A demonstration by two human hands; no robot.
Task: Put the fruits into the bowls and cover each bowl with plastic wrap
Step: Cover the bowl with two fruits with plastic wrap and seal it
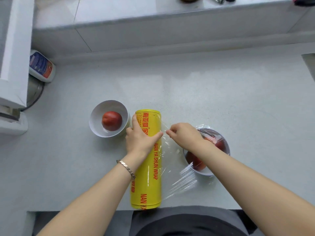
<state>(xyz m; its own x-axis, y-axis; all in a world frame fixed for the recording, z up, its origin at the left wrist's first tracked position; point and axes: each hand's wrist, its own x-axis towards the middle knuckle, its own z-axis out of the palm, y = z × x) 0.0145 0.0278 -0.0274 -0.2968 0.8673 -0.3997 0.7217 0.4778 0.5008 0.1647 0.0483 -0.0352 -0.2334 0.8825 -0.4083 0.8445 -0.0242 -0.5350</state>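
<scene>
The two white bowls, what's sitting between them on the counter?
Head view: the yellow wrap roll under the left hand, its film stretching to the right bowl.

1. Spreading pale grey and speckled: the tabletop [221, 92], running back to a raised ledge [170, 28].
2. Standing left of centre: a white bowl [97, 120], holding one red fruit [112, 120].
3. Lying just beside it, lengthwise toward the near edge: a yellow roll of plastic wrap [153, 167].
4. Trailing rightward off the roll, partly resting on the surface: clear film [184, 181].
5. Sitting right of the roll: a second white bowl [204, 172], film-covered, holding red fruits [221, 144].
6. Leaning in the far left corner: a white bottle [41, 66].
</scene>
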